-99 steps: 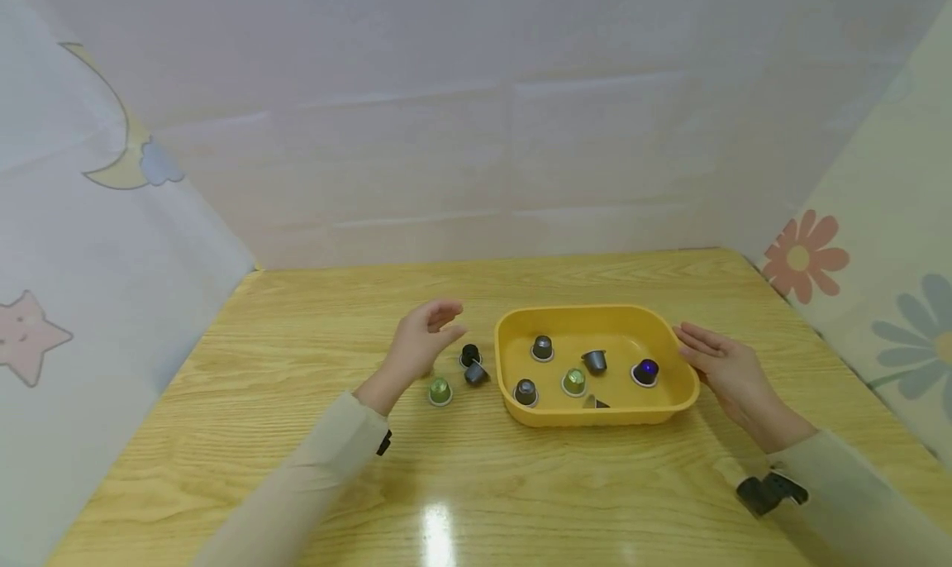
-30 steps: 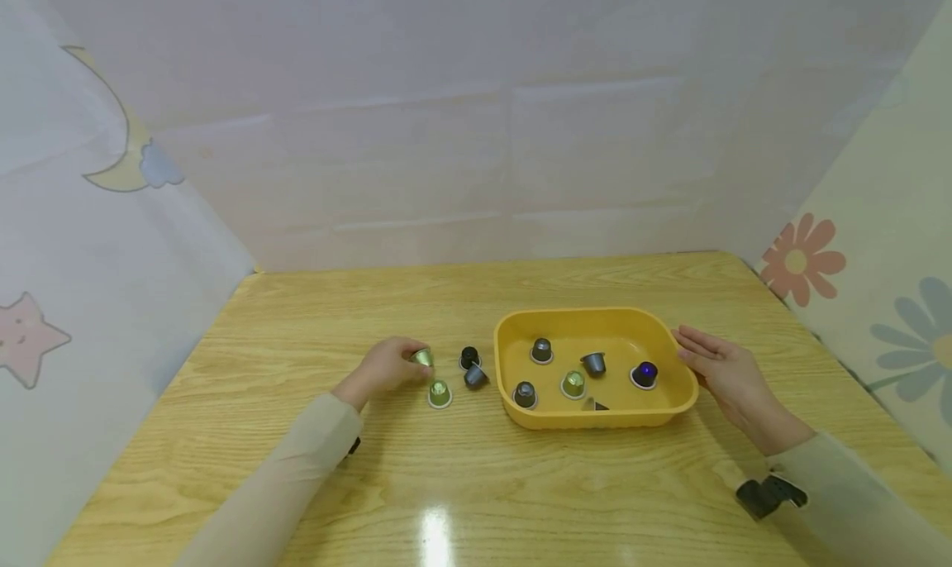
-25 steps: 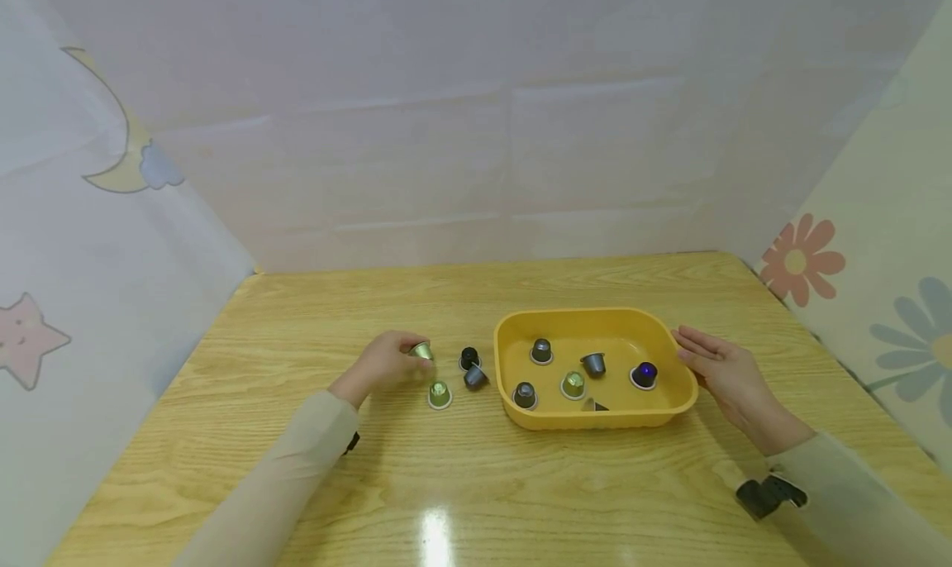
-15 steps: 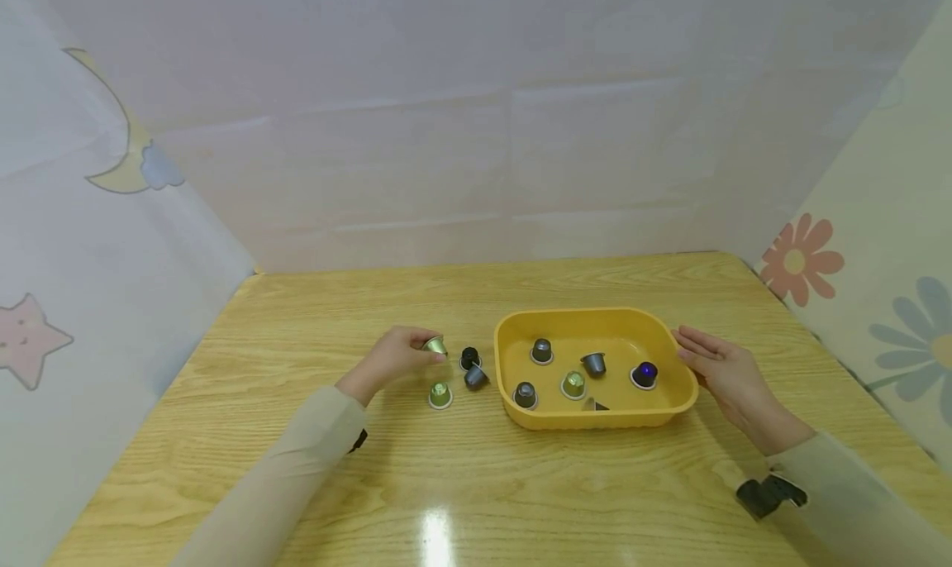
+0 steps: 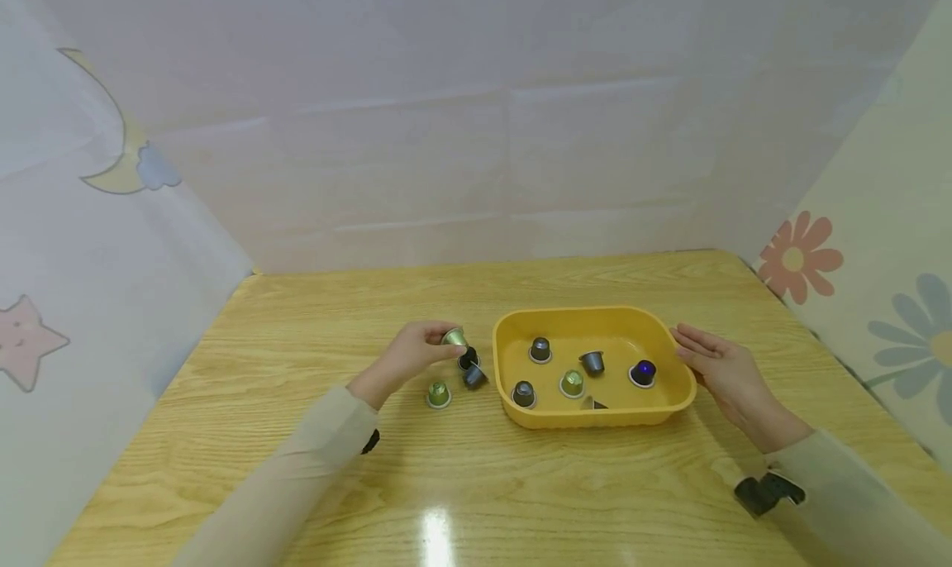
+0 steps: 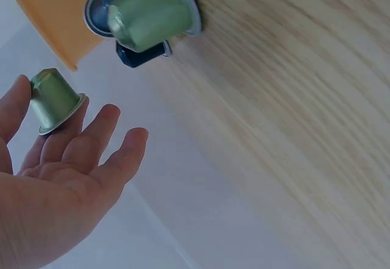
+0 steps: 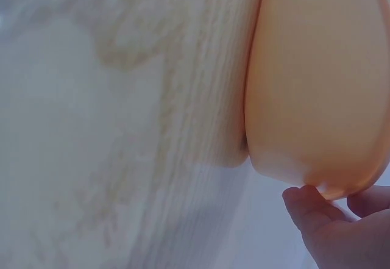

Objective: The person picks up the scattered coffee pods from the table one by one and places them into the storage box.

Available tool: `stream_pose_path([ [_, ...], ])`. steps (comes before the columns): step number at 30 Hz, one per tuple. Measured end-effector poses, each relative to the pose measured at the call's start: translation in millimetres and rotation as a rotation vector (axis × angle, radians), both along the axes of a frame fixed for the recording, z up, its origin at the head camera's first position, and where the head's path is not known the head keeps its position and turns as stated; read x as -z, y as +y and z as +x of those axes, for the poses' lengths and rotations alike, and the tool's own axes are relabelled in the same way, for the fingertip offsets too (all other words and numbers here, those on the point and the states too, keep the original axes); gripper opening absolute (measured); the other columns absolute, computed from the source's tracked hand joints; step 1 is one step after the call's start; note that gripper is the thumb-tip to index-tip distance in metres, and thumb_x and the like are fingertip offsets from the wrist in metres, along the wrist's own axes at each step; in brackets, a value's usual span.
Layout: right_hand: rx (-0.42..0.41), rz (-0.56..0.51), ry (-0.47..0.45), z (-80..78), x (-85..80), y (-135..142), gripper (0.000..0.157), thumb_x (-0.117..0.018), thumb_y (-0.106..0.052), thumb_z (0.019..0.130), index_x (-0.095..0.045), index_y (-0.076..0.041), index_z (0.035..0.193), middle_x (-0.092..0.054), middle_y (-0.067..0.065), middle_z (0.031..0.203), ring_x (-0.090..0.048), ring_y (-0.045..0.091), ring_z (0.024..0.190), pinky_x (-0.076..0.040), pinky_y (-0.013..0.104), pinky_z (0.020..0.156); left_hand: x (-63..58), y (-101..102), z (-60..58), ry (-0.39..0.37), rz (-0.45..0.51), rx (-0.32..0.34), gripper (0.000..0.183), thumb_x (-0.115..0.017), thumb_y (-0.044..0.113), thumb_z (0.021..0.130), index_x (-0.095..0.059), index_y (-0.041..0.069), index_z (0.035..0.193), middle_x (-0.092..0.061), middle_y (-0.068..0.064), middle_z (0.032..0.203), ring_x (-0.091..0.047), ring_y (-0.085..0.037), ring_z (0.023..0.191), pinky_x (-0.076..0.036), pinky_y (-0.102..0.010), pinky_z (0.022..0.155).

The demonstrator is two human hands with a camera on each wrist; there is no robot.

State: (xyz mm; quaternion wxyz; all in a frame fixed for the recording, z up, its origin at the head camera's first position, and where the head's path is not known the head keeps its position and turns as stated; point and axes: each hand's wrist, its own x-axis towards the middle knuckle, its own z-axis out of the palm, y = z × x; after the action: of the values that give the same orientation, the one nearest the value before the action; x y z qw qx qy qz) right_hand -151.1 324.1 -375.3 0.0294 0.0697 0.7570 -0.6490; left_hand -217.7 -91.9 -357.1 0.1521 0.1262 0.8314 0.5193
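My left hand (image 5: 409, 356) pinches a light green coffee capsule (image 5: 453, 337) between thumb and fingers, just left of the yellow basin (image 5: 595, 419). In the left wrist view the held capsule (image 6: 56, 101) is tilted, its silver rim against the fingers. Below that hand, another green capsule (image 5: 439, 394) stands on the table. A black capsule (image 5: 468, 358), partly covered by the held one, and a tipped dark grey capsule (image 5: 473, 376) lie beside the basin. My right hand (image 5: 732, 381) touches the basin's right end with fairly straight fingers; the right wrist view shows its fingertips (image 7: 304, 203) at the wall.
Inside the basin are several capsules: dark grey ones, a green capsule (image 5: 572, 383), a purple-blue capsule (image 5: 643, 373) and one partly hidden by the front wall. Behind the wooden table (image 5: 357, 294) hangs a pale cloth wall (image 5: 416, 137), with patterned walls at both sides.
My left hand reached left, took hold of the green capsule and lifted it, then moved right with it towards the basin, over the black capsule. My right hand has stayed at the basin.
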Motion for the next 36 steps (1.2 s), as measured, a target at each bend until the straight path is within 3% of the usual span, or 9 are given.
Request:
stream_pose_path([
  [5,0.003,0.007,0.005,0.5,0.0,-0.4,0.065,-0.052,-0.016,0.102,-0.017,0.006,0.151,-0.037,0.001,0.145,-0.054,-0.018,0.094,-0.049,0.01,0.081,-7.6,8.3,2.7,0.037,0.013,0.032,0.045,-0.068,0.013,0.093,-0.056,-0.004,0.132,-0.067,-0.014,0.115,-0.063,-0.024,0.106,-0.048,-0.042,0.098],
  [12,0.001,0.068,-0.015,-0.6,-0.4,-1.7,0.062,-0.049,-0.019,0.103,-0.018,0.003,0.152,-0.027,0.013,0.15,-0.053,-0.019,0.097,-0.048,0.01,0.082,-13.2,22.0,3.6,0.026,0.062,0.021,0.045,-0.068,0.01,0.092,-0.055,-0.005,0.133,-0.067,-0.014,0.114,-0.064,-0.021,0.101,-0.052,-0.036,0.09],
  [16,-0.001,0.067,-0.01,-1.2,-0.4,-2.1,0.062,-0.05,-0.018,0.103,-0.018,0.004,0.152,-0.029,0.011,0.15,-0.053,-0.019,0.097,-0.048,0.01,0.082,-15.8,32.0,4.4,0.016,0.082,0.009,0.045,-0.068,0.011,0.092,-0.056,-0.002,0.133,-0.067,-0.014,0.115,-0.064,-0.021,0.103,-0.052,-0.034,0.09],
  [23,0.008,0.063,-0.015,-0.6,0.1,-1.6,0.062,-0.05,-0.018,0.103,-0.018,0.004,0.152,-0.029,0.011,0.149,-0.053,-0.018,0.097,-0.048,0.01,0.082,-20.6,49.2,6.5,0.037,0.095,0.074,0.042,-0.068,0.012,0.092,-0.058,-0.003,0.13,-0.068,-0.011,0.113,-0.064,-0.02,0.102,-0.052,-0.032,0.089],
  [30,0.001,0.054,-0.018,0.2,0.1,-1.0,0.062,-0.049,-0.018,0.103,-0.017,0.004,0.152,-0.028,0.011,0.15,-0.053,-0.019,0.096,-0.048,0.01,0.082,-22.8,59.8,9.3,0.003,0.097,0.145,0.039,-0.068,0.014,0.093,-0.059,-0.004,0.127,-0.068,-0.007,0.104,-0.062,-0.015,0.095,-0.051,-0.032,0.091],
  [36,0.005,0.041,-0.012,0.0,-0.4,-1.0,0.063,-0.051,-0.018,0.103,-0.017,0.005,0.152,-0.032,0.007,0.148,-0.053,-0.019,0.094,-0.048,0.01,0.082,-24.2,69.0,9.2,-0.056,0.11,0.158,0.041,-0.069,0.016,0.092,-0.059,-0.001,0.129,-0.067,-0.005,0.106,-0.061,-0.016,0.099,-0.048,-0.036,0.096],
])
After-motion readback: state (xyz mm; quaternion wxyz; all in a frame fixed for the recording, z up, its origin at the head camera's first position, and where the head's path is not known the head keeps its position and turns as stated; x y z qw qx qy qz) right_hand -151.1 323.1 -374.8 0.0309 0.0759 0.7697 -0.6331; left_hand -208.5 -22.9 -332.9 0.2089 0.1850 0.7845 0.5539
